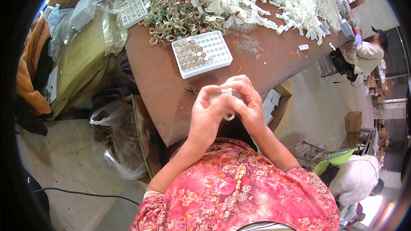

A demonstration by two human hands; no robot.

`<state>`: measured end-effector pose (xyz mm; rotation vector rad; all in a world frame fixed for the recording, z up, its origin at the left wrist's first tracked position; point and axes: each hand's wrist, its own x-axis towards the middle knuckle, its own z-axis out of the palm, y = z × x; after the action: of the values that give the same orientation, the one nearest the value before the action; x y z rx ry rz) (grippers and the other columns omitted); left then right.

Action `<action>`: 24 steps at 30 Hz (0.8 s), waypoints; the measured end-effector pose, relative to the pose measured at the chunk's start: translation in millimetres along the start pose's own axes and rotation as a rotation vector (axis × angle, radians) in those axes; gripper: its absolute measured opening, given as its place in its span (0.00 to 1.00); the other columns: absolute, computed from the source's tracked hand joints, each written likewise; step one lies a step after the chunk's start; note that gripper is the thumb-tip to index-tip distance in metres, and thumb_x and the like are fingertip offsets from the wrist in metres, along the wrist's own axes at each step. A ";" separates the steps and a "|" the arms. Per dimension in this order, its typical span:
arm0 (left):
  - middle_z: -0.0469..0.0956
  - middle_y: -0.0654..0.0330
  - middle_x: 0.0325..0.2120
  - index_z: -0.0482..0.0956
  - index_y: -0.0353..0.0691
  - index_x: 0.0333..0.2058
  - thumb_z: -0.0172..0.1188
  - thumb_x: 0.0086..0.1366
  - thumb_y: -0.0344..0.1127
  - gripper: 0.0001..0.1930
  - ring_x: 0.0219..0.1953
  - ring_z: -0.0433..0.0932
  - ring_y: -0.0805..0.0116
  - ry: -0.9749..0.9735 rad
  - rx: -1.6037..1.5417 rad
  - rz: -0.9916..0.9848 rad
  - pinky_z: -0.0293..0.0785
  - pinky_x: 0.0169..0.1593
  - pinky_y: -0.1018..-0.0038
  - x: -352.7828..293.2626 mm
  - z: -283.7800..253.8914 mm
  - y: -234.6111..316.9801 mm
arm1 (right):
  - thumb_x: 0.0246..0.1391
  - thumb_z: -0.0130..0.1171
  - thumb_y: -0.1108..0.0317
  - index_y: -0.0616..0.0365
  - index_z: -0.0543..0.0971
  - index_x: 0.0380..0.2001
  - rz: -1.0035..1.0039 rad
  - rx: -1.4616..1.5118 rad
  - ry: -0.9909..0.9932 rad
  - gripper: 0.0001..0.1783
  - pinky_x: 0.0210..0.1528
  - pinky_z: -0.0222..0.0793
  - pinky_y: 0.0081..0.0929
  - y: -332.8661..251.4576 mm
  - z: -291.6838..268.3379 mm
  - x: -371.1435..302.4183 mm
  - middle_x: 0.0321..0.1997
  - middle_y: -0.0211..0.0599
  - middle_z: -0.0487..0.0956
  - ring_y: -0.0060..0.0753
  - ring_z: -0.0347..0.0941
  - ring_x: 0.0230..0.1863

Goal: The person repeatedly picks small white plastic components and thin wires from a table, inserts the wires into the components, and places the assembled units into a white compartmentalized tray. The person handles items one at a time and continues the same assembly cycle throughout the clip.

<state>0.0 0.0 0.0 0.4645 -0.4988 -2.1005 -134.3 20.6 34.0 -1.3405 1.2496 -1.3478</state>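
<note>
Clear plastic piece was held in both hands, on the near side of the white tray.
Fingers of the left hand and right hand were curled inward and closed on the piece; its whitish top showed between them, and a shiny, rounded end protruded below the thumbs. The remaining outline was hidden. The tray, rectangular and smooth, lay on a dusty, reddish-brown table, with brownish discs seated mainly in its left part. Behind the tray's left side was a tangled heap of dull metallic rings; behind and right, angular translucent plastic pieces. Right of the tray, nearer the person, stood a cardboard carton.
</note>
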 end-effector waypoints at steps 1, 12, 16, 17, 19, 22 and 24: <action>0.76 0.62 0.38 0.64 0.44 0.49 0.58 0.67 0.33 0.15 0.41 0.78 0.70 0.017 0.008 0.025 0.77 0.44 0.71 -1.8 3.3 -1.2 | 0.54 0.51 0.70 0.58 0.78 0.39 0.036 0.086 0.031 0.11 0.50 0.65 0.22 -2.4 3.9 -1.8 0.42 0.34 0.71 0.26 0.70 0.45; 0.78 0.58 0.39 0.67 0.40 0.46 0.57 0.65 0.23 0.14 0.42 0.77 0.73 0.075 0.151 0.228 0.75 0.48 0.74 -8.7 13.0 -10.6 | 0.54 0.49 0.73 0.64 0.78 0.35 0.167 0.457 0.130 0.09 0.44 0.67 0.19 -0.8 17.9 -7.0 0.40 0.33 0.71 0.22 0.72 0.41; 0.77 0.56 0.41 0.67 0.39 0.49 0.55 0.67 0.26 0.13 0.43 0.78 0.70 0.031 0.035 0.234 0.76 0.49 0.71 -6.5 10.5 -6.2 | 0.55 0.52 0.75 0.64 0.79 0.39 0.031 0.286 0.114 0.10 0.49 0.67 0.21 -1.6 17.6 -6.5 0.43 0.34 0.73 0.24 0.72 0.46; 0.77 0.55 0.42 0.67 0.39 0.50 0.55 0.67 0.27 0.13 0.44 0.78 0.68 0.010 -0.046 0.223 0.77 0.49 0.69 -4.9 9.8 -5.9 | 0.55 0.53 0.76 0.64 0.80 0.40 -0.002 0.236 0.118 0.11 0.50 0.67 0.22 -1.2 17.0 -6.7 0.45 0.35 0.73 0.25 0.72 0.48; 0.76 0.55 0.44 0.68 0.39 0.52 0.55 0.68 0.32 0.15 0.46 0.77 0.65 0.016 -0.132 0.157 0.76 0.52 0.64 -2.4 7.5 -6.4 | 0.55 0.53 0.77 0.63 0.80 0.42 -0.041 0.263 0.107 0.11 0.52 0.67 0.24 4.2 16.8 -4.2 0.49 0.37 0.73 0.27 0.71 0.50; 0.76 0.58 0.45 0.72 0.40 0.50 0.55 0.69 0.32 0.13 0.48 0.77 0.65 0.041 -0.280 0.106 0.74 0.54 0.63 3.1 2.3 -11.3 | 0.55 0.53 0.79 0.62 0.80 0.43 -0.141 0.131 0.093 0.13 0.54 0.67 0.25 14.0 13.7 -0.1 0.51 0.39 0.74 0.29 0.71 0.52; 0.77 0.58 0.45 0.73 0.40 0.49 0.55 0.68 0.32 0.12 0.48 0.77 0.64 0.030 -0.274 0.091 0.74 0.54 0.64 8.9 -5.8 -11.2 | 0.55 0.55 0.77 0.59 0.80 0.43 -0.231 -0.143 0.027 0.12 0.55 0.66 0.26 17.1 -0.3 2.6 0.50 0.40 0.76 0.32 0.71 0.53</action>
<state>-9.5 -2.7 -11.9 0.3082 -0.2058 -2.0321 -136.1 15.5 17.6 -1.6118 1.2583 -1.4605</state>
